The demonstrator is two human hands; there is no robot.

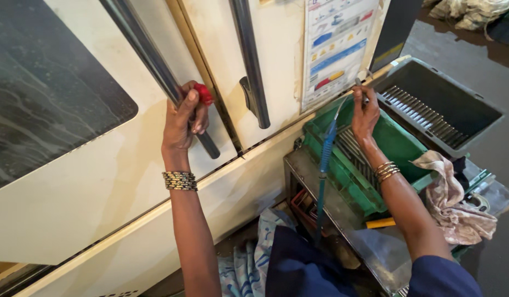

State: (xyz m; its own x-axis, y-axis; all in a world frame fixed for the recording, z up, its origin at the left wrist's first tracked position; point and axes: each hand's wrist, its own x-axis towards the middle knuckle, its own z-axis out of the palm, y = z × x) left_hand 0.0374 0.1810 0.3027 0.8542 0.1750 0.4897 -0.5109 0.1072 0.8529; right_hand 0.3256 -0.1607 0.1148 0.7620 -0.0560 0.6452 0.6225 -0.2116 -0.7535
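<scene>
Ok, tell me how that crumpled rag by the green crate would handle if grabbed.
The rag looks floppy: it lies in soft folds and would likely sag from a hand. It is probably light, being thin cloth. It seems unlikely to roll or slip, draped over the bench edge.

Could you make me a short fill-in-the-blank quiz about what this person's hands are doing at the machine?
1. The left hand grips the machine door's long metal ____ and holds a small red object.
2. The right hand holds a slim tool joined to a ____ hose.
3. Under the right hand sits a ____ crate, beside a grey bin.
4. A crumpled ____ lies right of the right forearm.

Missing words: handle; blue; green; cloth
</scene>
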